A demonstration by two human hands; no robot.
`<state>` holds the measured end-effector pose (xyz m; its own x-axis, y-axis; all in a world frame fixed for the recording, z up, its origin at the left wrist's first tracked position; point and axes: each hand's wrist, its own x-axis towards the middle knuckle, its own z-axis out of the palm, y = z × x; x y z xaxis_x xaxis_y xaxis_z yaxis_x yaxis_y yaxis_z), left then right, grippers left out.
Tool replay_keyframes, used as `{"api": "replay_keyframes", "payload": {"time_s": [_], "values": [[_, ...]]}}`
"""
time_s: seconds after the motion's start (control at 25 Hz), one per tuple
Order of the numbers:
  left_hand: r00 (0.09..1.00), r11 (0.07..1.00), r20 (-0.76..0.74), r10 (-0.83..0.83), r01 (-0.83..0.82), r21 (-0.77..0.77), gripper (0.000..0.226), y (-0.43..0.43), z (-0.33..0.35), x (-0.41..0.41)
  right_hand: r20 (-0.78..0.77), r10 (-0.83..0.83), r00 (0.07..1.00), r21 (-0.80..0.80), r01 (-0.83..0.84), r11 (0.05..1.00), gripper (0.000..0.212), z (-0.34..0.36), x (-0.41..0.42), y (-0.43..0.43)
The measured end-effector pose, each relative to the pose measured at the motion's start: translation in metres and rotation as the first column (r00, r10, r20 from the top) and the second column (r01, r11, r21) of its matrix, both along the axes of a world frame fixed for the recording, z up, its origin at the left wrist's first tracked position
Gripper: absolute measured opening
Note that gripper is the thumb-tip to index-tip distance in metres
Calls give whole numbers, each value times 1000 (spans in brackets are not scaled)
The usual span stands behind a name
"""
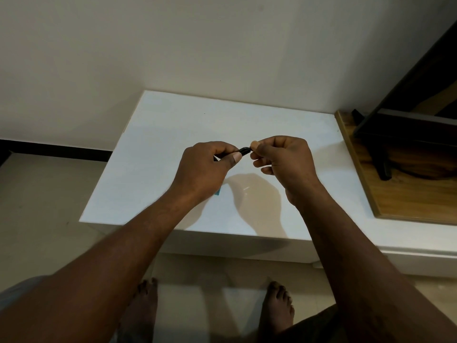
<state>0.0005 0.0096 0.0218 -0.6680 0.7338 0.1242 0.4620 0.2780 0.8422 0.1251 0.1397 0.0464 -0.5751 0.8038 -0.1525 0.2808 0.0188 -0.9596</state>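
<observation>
At the bottom edge, two bare feet [279, 305] are seen planted on the pale floor [49, 231], just short of the white table [153, 169]. Above them, both forearms are stretched forward over the table top. The left hand [202, 169] is curled tight: a small black piece [243, 151] is gripped between its thumb and bent fingers, with only the piece's right end left showing. That end is met by the right hand [282, 159] and pinched there between thumb tip and forefinger, the other fingers being loosely folded beneath. So the black piece is held in the air between the two hands, above the middle of the table and clear of its surface; what it is cannot be told. Under the left wrist a sliver of something blue [218, 192] is glimpsed on the table, mostly hidden. To the right, a wooden board [408, 199] is laid just beside the table top, and a black stand [382, 167] is set on it. Beyond, a plain wall [222, 40] is seen, with a dark skirting strip [57, 149] at the left.
</observation>
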Motion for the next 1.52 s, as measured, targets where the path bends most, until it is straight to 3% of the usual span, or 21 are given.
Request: {"api": "replay_keyframes", "payload": {"time_s": [0.32, 0.44, 0.6, 0.76, 0.84, 1.24, 1.52], "values": [[1000, 1000, -5, 3, -3, 12, 19, 1, -2, -1, -21, -12, 1000, -13, 11, 1000, 14, -1, 1, 3], [998, 998, 14, 68, -68, 4, 18, -1, -4, -6, -67, -95, 993, -74, 90, 993, 15, -1, 6, 18], [995, 995, 20, 97, -97, -23, 17, -4, -6, -15, 0, -192, 981, 76, 192, 979, 15, -3, 24, 48], [998, 997, 0, 67, -67, -45, 14, -2, -11, -11, 277, -171, 946, 426, 38, 904, 18, -17, 27, 59], [998, 996, -9, 57, -58, -64, 12, -3, -12, -10, 366, -192, 911, 521, -30, 853, 15, -24, 26, 62], [998, 996, -10, 56, -56, -69, 12, -2, -16, -12, 546, -235, 804, 638, -218, 739, 16, -48, 11, 49], [998, 996, -19, 52, -53, -74, 12, -1, -16, -12, 554, -217, 804, 622, -227, 750, 18, -47, 12, 49]]}}
